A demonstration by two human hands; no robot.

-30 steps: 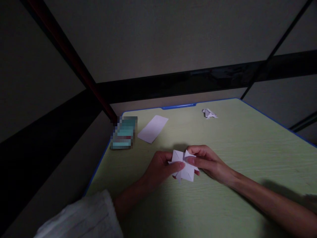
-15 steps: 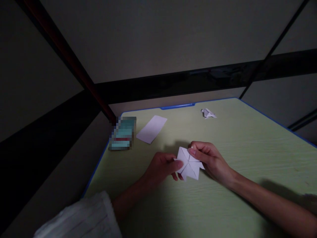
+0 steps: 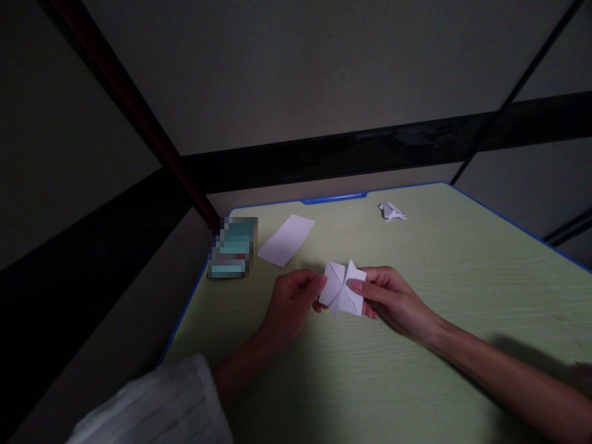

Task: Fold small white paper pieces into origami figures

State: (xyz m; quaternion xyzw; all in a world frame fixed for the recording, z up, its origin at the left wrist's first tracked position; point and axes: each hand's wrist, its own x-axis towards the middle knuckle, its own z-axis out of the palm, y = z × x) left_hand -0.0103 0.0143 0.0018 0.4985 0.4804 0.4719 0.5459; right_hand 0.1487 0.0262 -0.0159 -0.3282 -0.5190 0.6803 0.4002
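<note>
A small white folded paper piece (image 3: pixel 343 288) with crossing creases is held just above the green table (image 3: pixel 416 345) near its middle. My left hand (image 3: pixel 292 305) pinches its left edge with curled fingers. From the right, my right hand (image 3: pixel 391 299) grips it, thumb lying across the front. Both hands are closed on the paper.
A flat white paper strip (image 3: pixel 287 240) lies behind the hands, a blurred teal pack (image 3: pixel 232 248) at the table's left edge beside it. A small crumpled folded paper (image 3: pixel 391 211) sits near the far edge. A dark red post (image 3: pixel 139 117) and black rails stand behind the table.
Both hands have lifted and turned the folded paper, moving it slightly up and away; the left hand shifted from under the piece to its left edge.
</note>
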